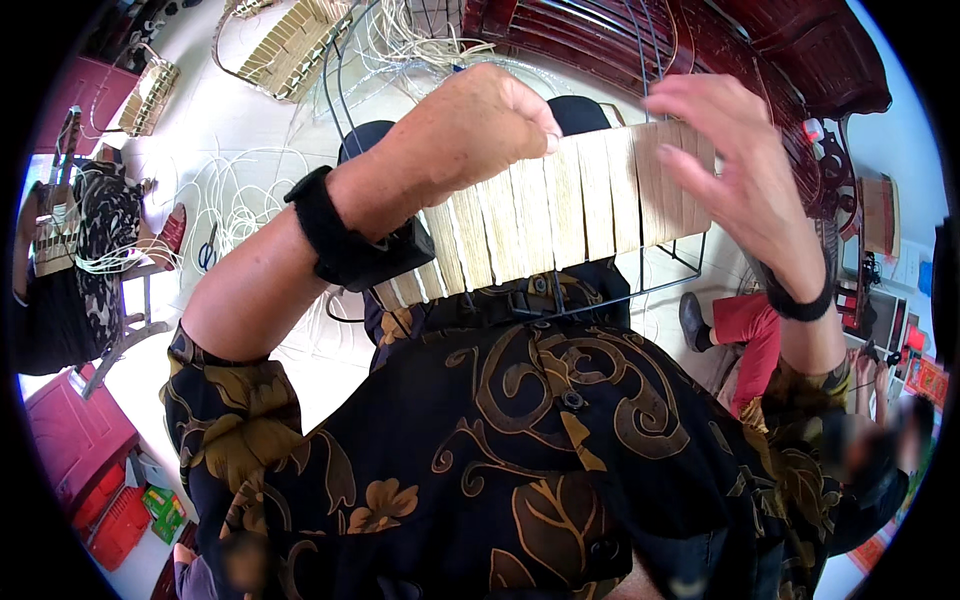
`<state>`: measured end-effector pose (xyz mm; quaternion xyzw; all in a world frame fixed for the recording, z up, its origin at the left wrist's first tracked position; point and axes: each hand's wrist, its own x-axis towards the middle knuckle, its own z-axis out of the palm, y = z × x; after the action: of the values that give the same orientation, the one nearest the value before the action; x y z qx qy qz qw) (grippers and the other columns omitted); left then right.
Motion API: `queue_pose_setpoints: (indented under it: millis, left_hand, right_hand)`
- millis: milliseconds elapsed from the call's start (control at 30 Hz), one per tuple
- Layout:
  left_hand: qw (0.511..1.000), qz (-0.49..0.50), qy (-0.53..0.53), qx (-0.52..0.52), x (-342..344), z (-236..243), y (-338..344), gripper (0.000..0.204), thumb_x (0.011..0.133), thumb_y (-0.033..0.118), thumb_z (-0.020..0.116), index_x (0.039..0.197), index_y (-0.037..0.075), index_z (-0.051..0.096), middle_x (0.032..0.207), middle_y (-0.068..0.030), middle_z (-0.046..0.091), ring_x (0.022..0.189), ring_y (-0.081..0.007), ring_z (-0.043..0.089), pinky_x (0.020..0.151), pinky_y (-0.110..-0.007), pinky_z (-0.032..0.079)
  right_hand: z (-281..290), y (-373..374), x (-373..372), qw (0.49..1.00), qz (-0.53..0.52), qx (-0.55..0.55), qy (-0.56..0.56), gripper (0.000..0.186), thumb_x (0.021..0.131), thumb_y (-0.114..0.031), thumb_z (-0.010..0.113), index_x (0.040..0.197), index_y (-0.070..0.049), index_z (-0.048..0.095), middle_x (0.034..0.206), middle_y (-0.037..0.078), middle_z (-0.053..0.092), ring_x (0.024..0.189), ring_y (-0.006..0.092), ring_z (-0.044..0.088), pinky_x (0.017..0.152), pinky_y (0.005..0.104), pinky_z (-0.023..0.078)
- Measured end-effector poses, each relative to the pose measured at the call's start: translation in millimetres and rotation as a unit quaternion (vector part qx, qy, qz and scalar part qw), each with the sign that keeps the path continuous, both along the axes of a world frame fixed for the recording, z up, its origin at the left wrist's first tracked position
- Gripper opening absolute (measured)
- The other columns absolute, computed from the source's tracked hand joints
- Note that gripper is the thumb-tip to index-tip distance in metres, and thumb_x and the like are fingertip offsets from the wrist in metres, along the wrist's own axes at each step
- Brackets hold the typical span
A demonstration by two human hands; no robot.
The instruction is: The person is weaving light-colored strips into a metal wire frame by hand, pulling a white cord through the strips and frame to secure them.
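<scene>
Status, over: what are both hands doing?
Left hand curled at upper edge of tan slatted panel. Right hand open, panel's right end. Dark wire frame alongside. Left hand hides part.

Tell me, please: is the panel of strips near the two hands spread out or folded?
Spread out: the panel shows its strips side by side in one wide row; the left hand hides part.

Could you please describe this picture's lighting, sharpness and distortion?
Head view: glare washes out the tiled floor beside the patterned shirt; fisheye distortion bends the dark-red wooden bench toward the rim; the pale strips look fairly sharp, while small patches low at both sides are blurred.
</scene>
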<state>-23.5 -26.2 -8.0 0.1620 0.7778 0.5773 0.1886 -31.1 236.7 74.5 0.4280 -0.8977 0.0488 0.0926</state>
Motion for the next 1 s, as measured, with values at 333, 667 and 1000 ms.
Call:
queue_pose_setpoints:
  millis: [333, 667, 1000]
  left_hand:
    - [1.0, -0.016, 0.019, 0.017, -0.2, -5.0, -5.7, 0.019, 0.089, 0.014, 0.07, 0.095, -0.003, 0.075, 0.084, -0.0047, 0.071, 0.078, -0.0082, 0.062, 0.074, -0.025, 0.049]
    - [0.999, -0.034, 0.004, 0.031, -7.1, -12.4, 2.8, 0.016, 0.094, 0.014, 0.064, 0.093, 0.0, 0.073, 0.077, 0.0012, 0.065, 0.071, -0.0056, 0.056, 0.068, -0.026, 0.046]
    - [0.999, -0.03, 0.01, 0.011, -5.2, -12.1, 3.7, 0.018, 0.093, 0.016, 0.062, 0.088, 0.001, 0.072, 0.07, 0.0021, 0.061, 0.066, -0.0058, 0.053, 0.063, -0.026, 0.043]
  right_hand:
    - [-30.5, -49.5, -2.2, 0.977, 0.013, -0.11, -0.182, 0.021, 0.079, -0.016, 0.068, 0.092, 0.0, 0.07, 0.077, 0.014, 0.068, 0.069, 0.0271, 0.067, 0.067, 0.0361, 0.052]
    - [-34.4, -62.3, 1.9, 0.976, -0.074, -0.092, -0.185, 0.02, 0.075, -0.018, 0.068, 0.081, 0.001, 0.066, 0.07, 0.015, 0.065, 0.063, 0.0277, 0.064, 0.065, 0.0385, 0.051]
    - [-37.8, -67.1, 3.3, 0.983, -0.068, -0.086, -0.147, 0.013, 0.073, -0.011, 0.061, 0.072, 0.001, 0.059, 0.064, 0.016, 0.06, 0.059, 0.0317, 0.059, 0.062, 0.0423, 0.048]
